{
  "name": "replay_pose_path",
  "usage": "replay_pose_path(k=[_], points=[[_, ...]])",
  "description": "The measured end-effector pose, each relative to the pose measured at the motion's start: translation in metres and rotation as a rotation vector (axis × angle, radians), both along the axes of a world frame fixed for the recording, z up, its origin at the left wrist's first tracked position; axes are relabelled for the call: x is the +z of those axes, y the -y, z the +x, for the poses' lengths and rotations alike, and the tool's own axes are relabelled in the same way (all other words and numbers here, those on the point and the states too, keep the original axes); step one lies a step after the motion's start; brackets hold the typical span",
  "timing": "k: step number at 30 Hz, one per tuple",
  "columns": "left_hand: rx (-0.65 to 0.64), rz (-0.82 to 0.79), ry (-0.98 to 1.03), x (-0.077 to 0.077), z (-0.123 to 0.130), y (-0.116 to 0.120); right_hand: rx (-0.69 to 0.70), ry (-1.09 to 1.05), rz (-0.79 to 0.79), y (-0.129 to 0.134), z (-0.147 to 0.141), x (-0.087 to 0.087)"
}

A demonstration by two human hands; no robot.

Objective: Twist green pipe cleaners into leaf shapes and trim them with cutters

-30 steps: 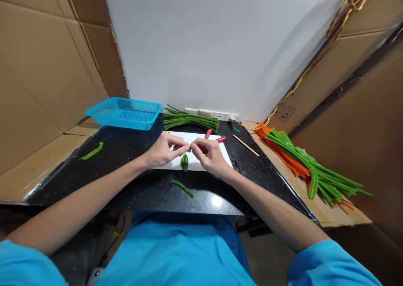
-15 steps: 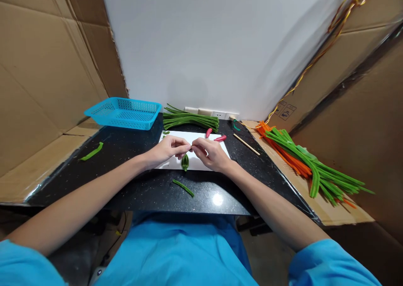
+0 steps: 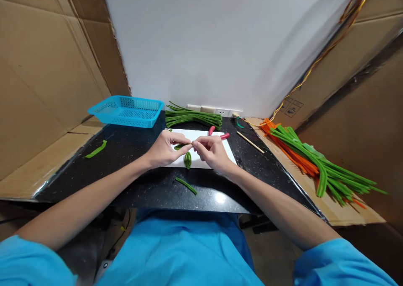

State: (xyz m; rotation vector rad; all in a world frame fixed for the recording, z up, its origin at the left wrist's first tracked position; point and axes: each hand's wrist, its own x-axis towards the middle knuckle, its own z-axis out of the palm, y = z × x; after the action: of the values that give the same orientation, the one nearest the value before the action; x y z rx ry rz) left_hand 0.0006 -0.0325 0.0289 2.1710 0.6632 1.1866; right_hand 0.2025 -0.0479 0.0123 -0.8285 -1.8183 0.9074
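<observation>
Over a white board [image 3: 204, 163], my left hand [image 3: 163, 149] and my right hand [image 3: 215, 152] meet with thumbs and fingertips pinched together. A short looped piece of green pipe cleaner [image 3: 179, 146] shows between the left thumb and forefinger; its end runs into both pinches, where my fingers hide it. Just below them a leaf-shaped green pipe cleaner piece [image 3: 188, 160] lies on the board. Pliers with red handles [image 3: 224, 136] rest at the board's far right, partly behind my right hand. One short green pipe cleaner [image 3: 186, 185] lies on the black tabletop in front.
A blue basket [image 3: 127, 112] stands at back left, near a light green strip [image 3: 95, 149]. Behind the board lies a bundle of dark green pipe cleaners [image 3: 192, 117]. A wooden stick [image 3: 250, 142] and orange [image 3: 291, 154] and green pipe cleaners [image 3: 327, 166] are on the right.
My left fingers have spread a little, and the green loop now shows between them. The right hand keeps its pinch. The whole view has shifted slightly.
</observation>
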Motion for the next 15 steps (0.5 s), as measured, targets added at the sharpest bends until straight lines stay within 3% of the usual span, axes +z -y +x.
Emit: replay_pose_path(k=[2,4,9,15], points=[[0.031,0.110,-0.051,-0.001,-0.002,-0.001,0.042,-0.055,-0.127,-0.003,-0.002,-0.002],[0.056,0.115,-0.063,-0.003,-0.004,-0.005,0.080,-0.083,-0.204,-0.007,-0.003,-0.005],[0.041,-0.163,0.077,-0.009,-0.002,-0.015,0.115,-0.153,-0.279,-0.018,0.005,-0.007],[-0.020,-0.236,0.088,-0.012,0.003,-0.015,0.152,-0.157,-0.275,-0.020,0.012,-0.002]])
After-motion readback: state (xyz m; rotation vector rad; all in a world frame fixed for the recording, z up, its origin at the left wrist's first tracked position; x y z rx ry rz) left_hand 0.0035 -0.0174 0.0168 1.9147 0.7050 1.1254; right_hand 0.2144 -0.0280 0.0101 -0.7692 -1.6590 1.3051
